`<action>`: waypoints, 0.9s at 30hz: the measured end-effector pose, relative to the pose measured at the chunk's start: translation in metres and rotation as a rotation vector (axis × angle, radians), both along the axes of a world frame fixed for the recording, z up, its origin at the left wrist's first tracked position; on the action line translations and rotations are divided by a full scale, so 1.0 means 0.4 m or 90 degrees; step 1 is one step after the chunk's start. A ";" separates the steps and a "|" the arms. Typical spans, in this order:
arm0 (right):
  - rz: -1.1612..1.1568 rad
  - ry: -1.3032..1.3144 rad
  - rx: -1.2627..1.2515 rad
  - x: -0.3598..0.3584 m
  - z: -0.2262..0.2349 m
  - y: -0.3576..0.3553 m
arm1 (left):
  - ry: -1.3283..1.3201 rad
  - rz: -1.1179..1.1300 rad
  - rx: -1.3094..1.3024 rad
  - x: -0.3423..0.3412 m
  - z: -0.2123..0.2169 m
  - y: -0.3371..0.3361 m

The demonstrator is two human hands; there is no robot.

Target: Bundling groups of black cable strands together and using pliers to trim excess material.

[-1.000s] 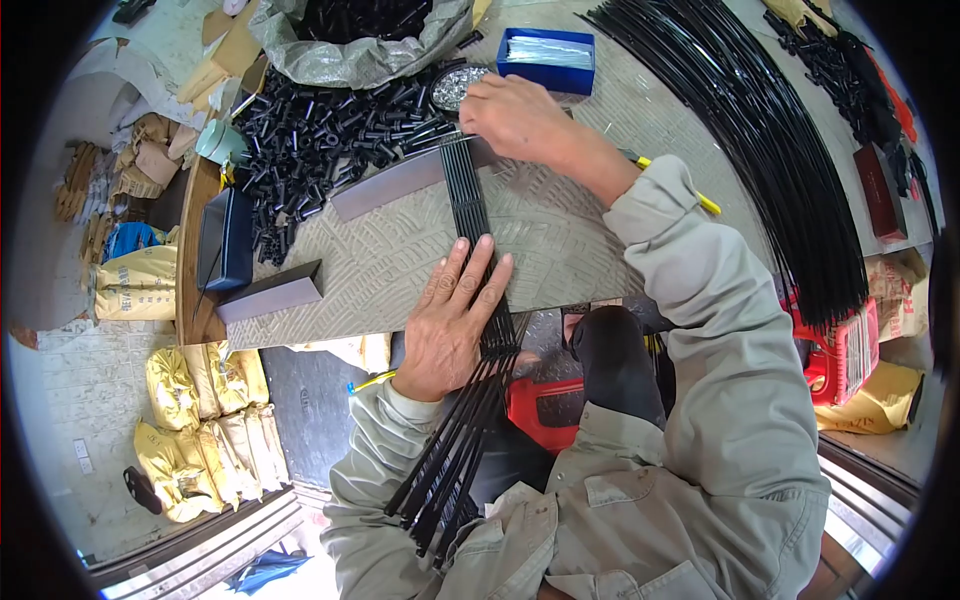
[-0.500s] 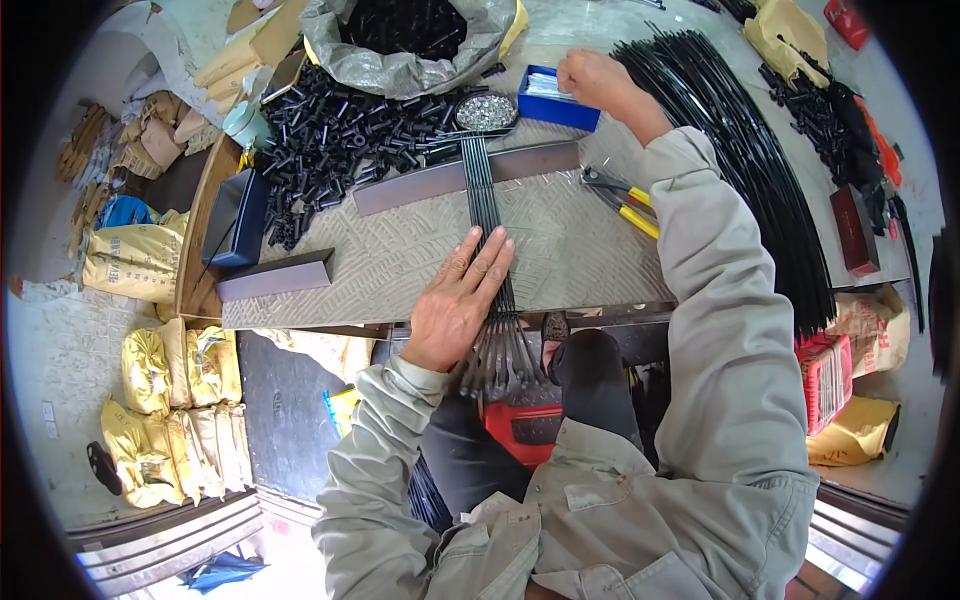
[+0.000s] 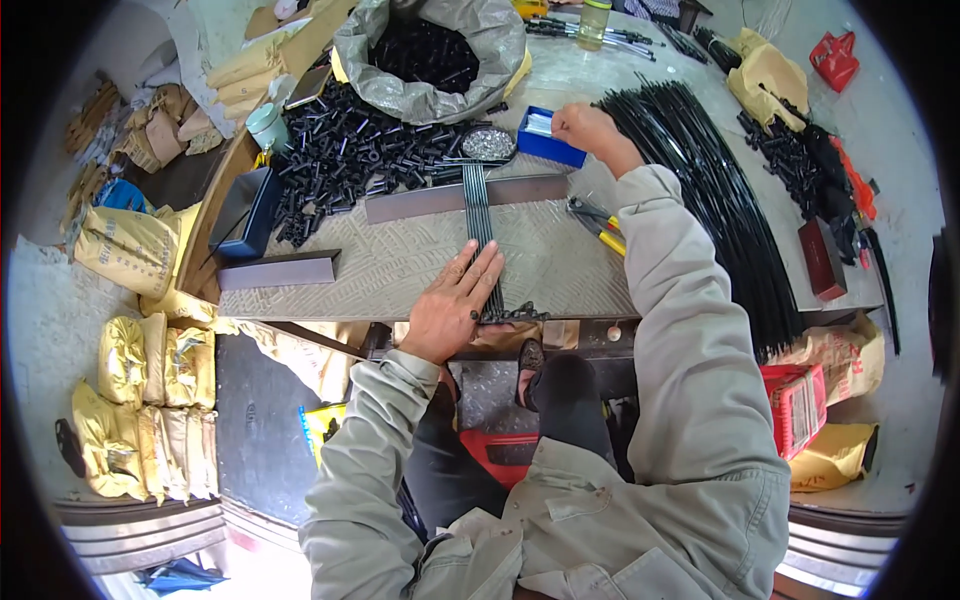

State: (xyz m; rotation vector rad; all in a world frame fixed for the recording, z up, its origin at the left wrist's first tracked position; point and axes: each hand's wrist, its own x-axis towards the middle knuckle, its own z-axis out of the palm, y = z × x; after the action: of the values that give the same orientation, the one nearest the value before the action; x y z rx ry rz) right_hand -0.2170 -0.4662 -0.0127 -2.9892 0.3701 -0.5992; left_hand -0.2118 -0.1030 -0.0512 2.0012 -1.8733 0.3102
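My left hand (image 3: 447,308) lies flat, fingers stretched forward, on a narrow row of thin black rods (image 3: 477,212). The rods run away from me across a grey metal bar (image 3: 415,203); their knobbed near ends (image 3: 520,312) sit at the table's front edge. At the far side, my right hand (image 3: 590,130) is closed, fingers curled at the right end of a small blue box (image 3: 550,152) with whitish strips inside. Whatever its fingertips pinch is hidden. A round dish of small shiny metal pieces (image 3: 488,143) stands just beyond the rods' far ends.
Black tubular pieces (image 3: 340,150) are heaped at left, below a grey sack (image 3: 375,95) of more. Yellow-handled pliers (image 3: 608,238) lie beside my right sleeve. A long bundle of black rods (image 3: 715,210) covers the right side. An open dark blue bin (image 3: 262,215) stands at left.
The view has shifted, showing more of the far tabletop. The rods' near ends now appear bunched closer to the table edge. My right hand stays by the blue box, its fingers still curled.
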 end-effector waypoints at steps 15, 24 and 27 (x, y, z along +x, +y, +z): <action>0.098 -0.287 0.610 -0.122 0.090 0.182 | 0.009 -0.020 0.004 0.005 -0.026 0.009; 0.221 -0.358 0.298 -0.509 0.253 0.590 | 0.690 -0.276 -0.216 -0.098 0.269 0.032; 0.249 -0.434 0.064 -0.500 0.284 0.637 | 0.801 -0.316 -0.175 -0.117 0.345 0.054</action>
State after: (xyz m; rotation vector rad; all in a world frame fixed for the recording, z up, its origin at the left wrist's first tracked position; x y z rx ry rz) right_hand -0.4168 -0.2113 0.1009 -2.4432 -0.2190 -1.4035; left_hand -0.2585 -0.0816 0.0869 0.9919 -1.2564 -0.6521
